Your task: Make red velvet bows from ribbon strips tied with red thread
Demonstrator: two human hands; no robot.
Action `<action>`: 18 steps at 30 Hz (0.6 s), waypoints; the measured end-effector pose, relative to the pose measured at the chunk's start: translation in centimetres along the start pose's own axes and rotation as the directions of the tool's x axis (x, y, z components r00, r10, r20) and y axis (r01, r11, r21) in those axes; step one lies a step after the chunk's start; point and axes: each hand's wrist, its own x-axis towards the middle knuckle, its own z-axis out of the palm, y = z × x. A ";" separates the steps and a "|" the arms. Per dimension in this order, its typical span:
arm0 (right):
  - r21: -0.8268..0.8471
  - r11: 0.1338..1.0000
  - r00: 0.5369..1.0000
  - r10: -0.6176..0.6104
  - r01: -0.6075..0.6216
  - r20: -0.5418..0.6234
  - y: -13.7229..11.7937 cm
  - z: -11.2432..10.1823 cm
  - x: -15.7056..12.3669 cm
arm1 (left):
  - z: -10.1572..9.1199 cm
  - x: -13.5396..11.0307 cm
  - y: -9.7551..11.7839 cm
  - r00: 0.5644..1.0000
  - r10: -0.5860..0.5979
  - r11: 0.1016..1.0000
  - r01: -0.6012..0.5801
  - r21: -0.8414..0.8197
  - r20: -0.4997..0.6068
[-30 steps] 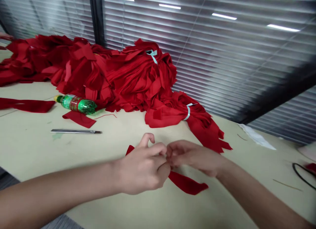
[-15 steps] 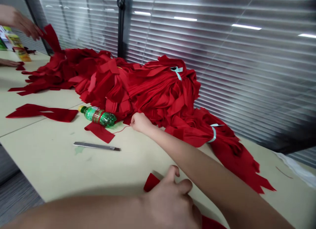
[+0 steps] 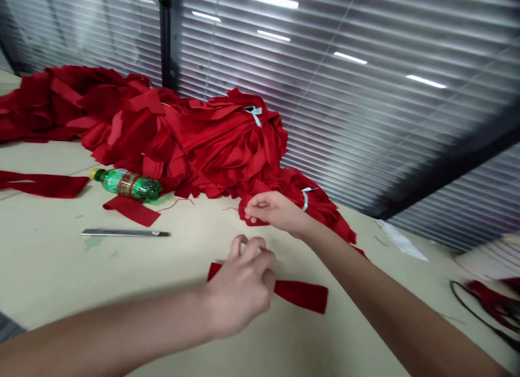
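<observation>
Our left hand (image 3: 241, 293) is low over the red strip (image 3: 304, 297), its fingers curled and partly spread; the strip lies on the bench (image 3: 284, 347) in front of us, and its ends show on either side of the hand. The palm side is hidden, so we cannot tell whether that grip has hold of the strip or only rests on it. Our right hand (image 3: 276, 210) is farther forward, in front of the red bundle (image 3: 320, 203) with a pale tie (image 3: 305, 200), thumb and fingertips drawn close together. A fine thread (image 3: 229, 208) shows just left of those fingertips; we cannot tell whether the grip has it pinched.

Beyond, the big red pile (image 3: 227, 149) runs along the blinds (image 3: 345, 122). To our left, the green bottle (image 3: 130, 184) lies on its side, yellow cap to the left, with a red scrap (image 3: 136, 210) at its near side. Nearer us lies a slim metal tool (image 3: 125, 233), apart from both hands. At the right we see a black cord (image 3: 467, 306).
</observation>
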 end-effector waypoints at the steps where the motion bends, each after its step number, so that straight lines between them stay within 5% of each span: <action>1: 0.002 1.000 1.000 0.017 -0.017 0.010 0.2 -0.7 -1.5 | -0.1 0.1 0.0 0.997 -0.077 0.997 0.076 -0.034 -0.028; 6: -0.028 0.998 0.998 0.053 -0.052 0.035 1.1 -2.3 -7.2 | -0.3 0.5 -0.8 0.942 -0.334 0.933 0.327 -0.153 -0.027; 11: -0.039 0.999 1.000 -0.012 0.013 0.026 0.4 -1.2 -9.9 | 0.6 0.8 -1.5 0.966 -0.247 0.940 0.259 -0.221 0.079; 18: -0.026 0.993 0.969 -0.117 0.114 -0.219 1.2 1.1 -10.0 | 0.5 1.0 -0.4 0.964 -0.242 0.890 0.264 -0.372 0.107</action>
